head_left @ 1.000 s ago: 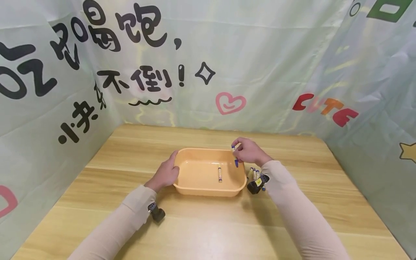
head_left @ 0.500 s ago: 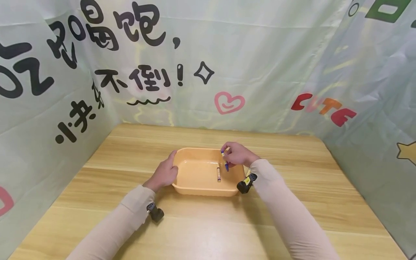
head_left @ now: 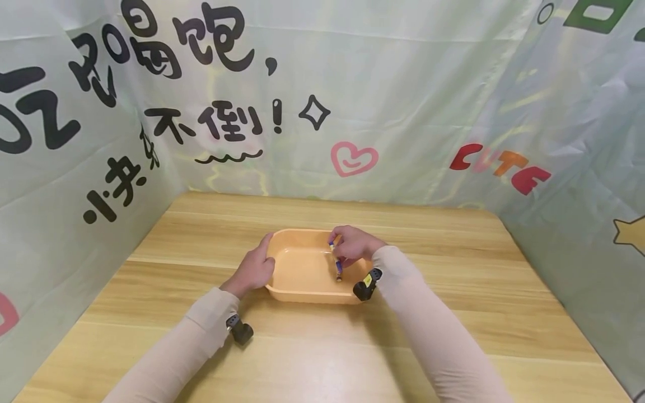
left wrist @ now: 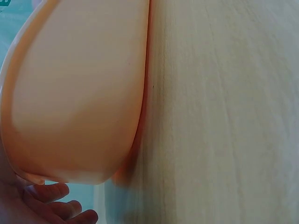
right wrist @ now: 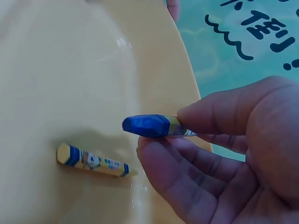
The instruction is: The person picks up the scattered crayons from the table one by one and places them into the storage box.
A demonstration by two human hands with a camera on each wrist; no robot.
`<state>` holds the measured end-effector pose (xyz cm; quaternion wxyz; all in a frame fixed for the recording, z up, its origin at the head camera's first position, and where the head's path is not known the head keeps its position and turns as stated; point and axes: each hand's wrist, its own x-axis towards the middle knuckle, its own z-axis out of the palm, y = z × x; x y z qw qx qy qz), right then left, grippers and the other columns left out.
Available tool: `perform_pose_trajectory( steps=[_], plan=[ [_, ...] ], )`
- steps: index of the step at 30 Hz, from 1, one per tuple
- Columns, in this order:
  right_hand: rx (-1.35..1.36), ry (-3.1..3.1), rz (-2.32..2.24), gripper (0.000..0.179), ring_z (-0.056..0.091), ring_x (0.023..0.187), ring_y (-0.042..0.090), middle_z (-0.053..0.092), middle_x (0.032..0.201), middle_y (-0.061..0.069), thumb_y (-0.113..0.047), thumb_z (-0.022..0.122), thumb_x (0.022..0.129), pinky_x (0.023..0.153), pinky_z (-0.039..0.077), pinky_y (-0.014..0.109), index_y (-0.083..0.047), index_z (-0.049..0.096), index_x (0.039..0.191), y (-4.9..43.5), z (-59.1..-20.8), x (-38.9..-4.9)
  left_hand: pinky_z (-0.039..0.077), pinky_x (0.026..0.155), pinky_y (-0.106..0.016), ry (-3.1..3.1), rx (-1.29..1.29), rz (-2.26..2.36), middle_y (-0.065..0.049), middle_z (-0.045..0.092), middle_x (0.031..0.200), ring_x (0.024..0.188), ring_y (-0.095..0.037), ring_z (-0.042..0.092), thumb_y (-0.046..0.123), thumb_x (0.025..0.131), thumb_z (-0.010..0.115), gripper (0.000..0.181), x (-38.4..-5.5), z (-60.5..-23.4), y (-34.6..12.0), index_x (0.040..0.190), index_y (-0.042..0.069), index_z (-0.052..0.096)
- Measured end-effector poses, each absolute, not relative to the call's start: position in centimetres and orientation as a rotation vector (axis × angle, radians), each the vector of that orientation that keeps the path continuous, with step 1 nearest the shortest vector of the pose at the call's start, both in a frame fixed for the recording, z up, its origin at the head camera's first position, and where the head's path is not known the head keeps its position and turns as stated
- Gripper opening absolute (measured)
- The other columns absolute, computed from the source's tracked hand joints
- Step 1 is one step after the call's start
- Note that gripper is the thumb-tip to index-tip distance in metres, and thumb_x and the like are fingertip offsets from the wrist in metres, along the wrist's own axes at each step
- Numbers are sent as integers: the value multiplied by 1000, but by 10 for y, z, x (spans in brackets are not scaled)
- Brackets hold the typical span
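An orange plastic tray (head_left: 302,294) sits on the table. My left hand (head_left: 254,270) holds its left end at the rim; in the left wrist view, several fingers (left wrist: 70,210) show just outside the tray wall. Over the tray's right half, my right hand (head_left: 355,244) pinches a blue crayon (right wrist: 147,126) between thumb and fingers, its blue tip pointing down into the tray. A yellow crayon (right wrist: 100,162) with a printed wrapper lies on the tray floor, just below the held one. In the head view the two crayons overlap.
The wooden table (head_left: 302,352) extends around the tray. Printed fabric walls (head_left: 413,101) enclose its back and sides. A small black camera (head_left: 367,284) on the right wrist hangs over the tray's front right corner.
My right hand has carried the blue crayon left and down, from the tray's right rim to above the yellow crayon. The crayons right of the tray are now hidden. My left hand keeps its hold.
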<state>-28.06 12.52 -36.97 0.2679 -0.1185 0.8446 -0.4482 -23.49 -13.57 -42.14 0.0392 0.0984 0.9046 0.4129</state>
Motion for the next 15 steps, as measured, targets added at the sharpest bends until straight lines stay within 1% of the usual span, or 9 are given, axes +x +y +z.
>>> perform_pose_trajectory(
  steps=[6,10,15],
  plan=[
    [-274,2250,-1225,36,64,63,22,56,78,14,10,54,80,65,58,37,6,48,115,118,-371,-279,39,103,-49,2777,294,1257,-30,40,143,116,-35,53,7,96,36,64,-235,-422,-135,154,1,11],
    [-229,2256,-1207,36,62,60,21,58,76,14,11,56,81,61,57,35,5,48,116,115,-375,-280,41,101,-48,2774,298,1262,-31,41,142,112,-35,55,8,96,36,64,-235,-422,-136,154,1,11],
    [-206,2281,-1182,35,61,59,20,58,74,13,11,57,83,58,57,33,4,47,116,114,-381,-282,38,103,-49,2783,302,1258,-32,39,143,115,-36,53,7,95,36,64,-234,-422,-136,154,1,11]
  ],
)
